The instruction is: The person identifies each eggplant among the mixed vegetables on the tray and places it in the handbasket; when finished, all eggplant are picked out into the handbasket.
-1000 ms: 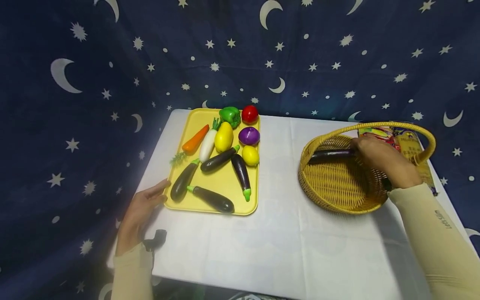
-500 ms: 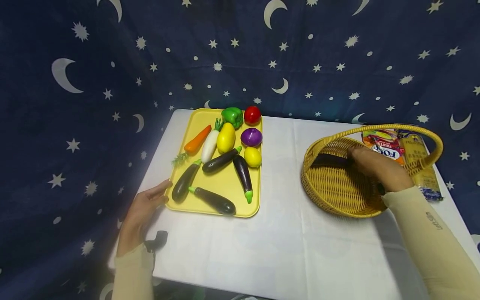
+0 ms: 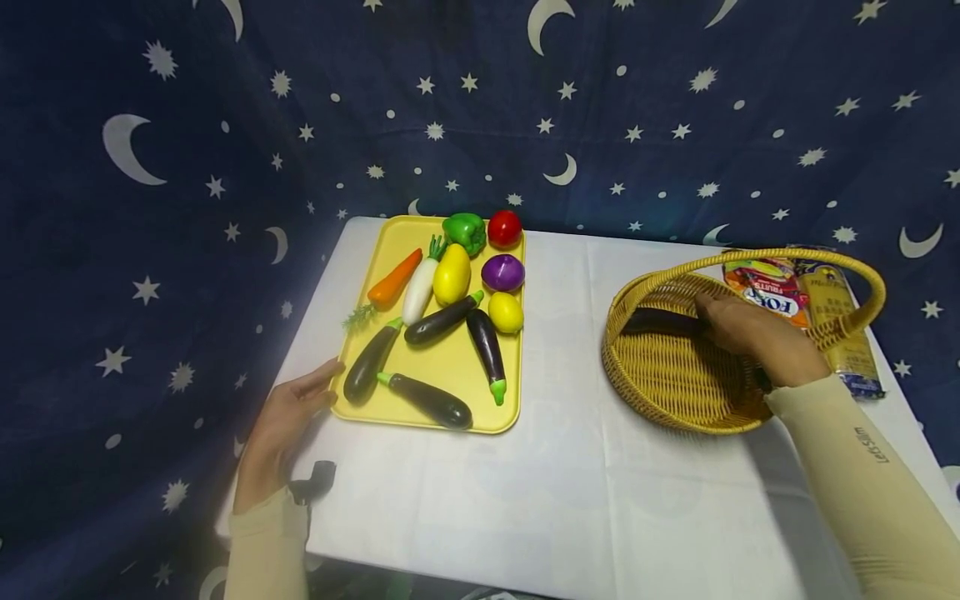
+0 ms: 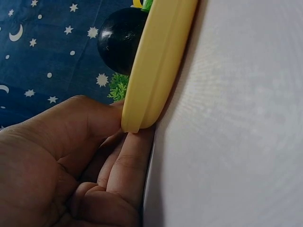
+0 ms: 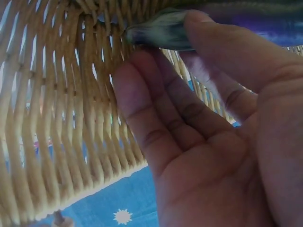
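My left hand [image 3: 288,410] pinches the lower left edge of a yellow tray [image 3: 450,364], thumb on the rim and fingers under it, as the left wrist view shows. Several dark eggplants [image 3: 427,402] lie on the tray. Inside a round wicker basket [image 3: 675,379] with a tall handle, my right hand [image 3: 757,335] pinches another eggplant [image 3: 658,322] near its stem end. In the right wrist view the thumb lies on this eggplant [image 5: 165,29], with the other fingers stretched out below it beside the woven wall. The hand hides the stem end in the head view.
The tray also bears a carrot [image 3: 393,279], a white radish [image 3: 418,292], a yellow oval fruit [image 3: 452,275], a green pepper [image 3: 465,233], a red tomato [image 3: 505,229], a purple onion [image 3: 502,273] and a lemon [image 3: 506,312]. Behind the basket lie colourful packages [image 3: 832,308].
My right hand has lowered the eggplant deeper into the basket, and it now sits along the far left inside. The left hand stays at the tray edge.
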{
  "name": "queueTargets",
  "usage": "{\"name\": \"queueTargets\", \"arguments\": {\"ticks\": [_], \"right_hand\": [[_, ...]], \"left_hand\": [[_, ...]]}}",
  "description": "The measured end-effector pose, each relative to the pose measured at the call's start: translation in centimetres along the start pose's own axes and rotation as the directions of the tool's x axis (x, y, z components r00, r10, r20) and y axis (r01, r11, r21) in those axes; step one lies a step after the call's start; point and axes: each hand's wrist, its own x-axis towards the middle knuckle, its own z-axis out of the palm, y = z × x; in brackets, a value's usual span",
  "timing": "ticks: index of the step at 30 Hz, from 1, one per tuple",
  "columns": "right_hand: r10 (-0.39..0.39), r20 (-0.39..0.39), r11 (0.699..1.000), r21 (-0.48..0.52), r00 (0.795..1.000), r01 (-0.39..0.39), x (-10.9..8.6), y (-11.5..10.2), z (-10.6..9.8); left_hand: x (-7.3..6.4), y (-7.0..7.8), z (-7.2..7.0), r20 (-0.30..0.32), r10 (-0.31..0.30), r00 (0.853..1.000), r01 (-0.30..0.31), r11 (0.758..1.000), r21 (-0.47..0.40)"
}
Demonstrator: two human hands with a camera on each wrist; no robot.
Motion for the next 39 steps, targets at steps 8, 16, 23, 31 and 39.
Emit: {"name": "queueTargets", "arguments": {"ticks": [8, 16, 23, 31, 39], "right_hand": [[0.023, -0.021, 0.999, 0.04, 1.0, -0.023, -0.4, 0.0, 0.0], [0.02, -0.251, 0.995, 0.098, 0.968, 0.005, -2.3, -3.0, -1.6], [0.229, -0.683, 0.958, 0.283, 0.693, -0.037, -5.4, -8.6, -2.9], [0.309, -0.861, 0.905, 0.397, 0.404, 0.153, -8.1, -15.7, -1.6], [-0.136, -0.87, 0.906, 0.085, 0.473, 0.415, -5.4, -22.9, 0.8]], "left_hand": [[0.0, 0.0, 0.0, 0.0, -0.01, 1.0, 0.01, 1.0, -0.012], [-0.4, 0.1, 0.0, -0.003, -0.017, 1.0, 0.017, 1.0, -0.001], [-0.4, 0.1, 0.0, -0.002, -0.007, 1.0, 0.007, 1.0, -0.011], [-0.3, -0.4, 0.2, 0.008, 0.027, 1.0, -0.026, 1.0, -0.011], [-0.3, 0.1, 0.0, 0.008, 0.022, 1.0, -0.022, 1.0, -0.003]]}}
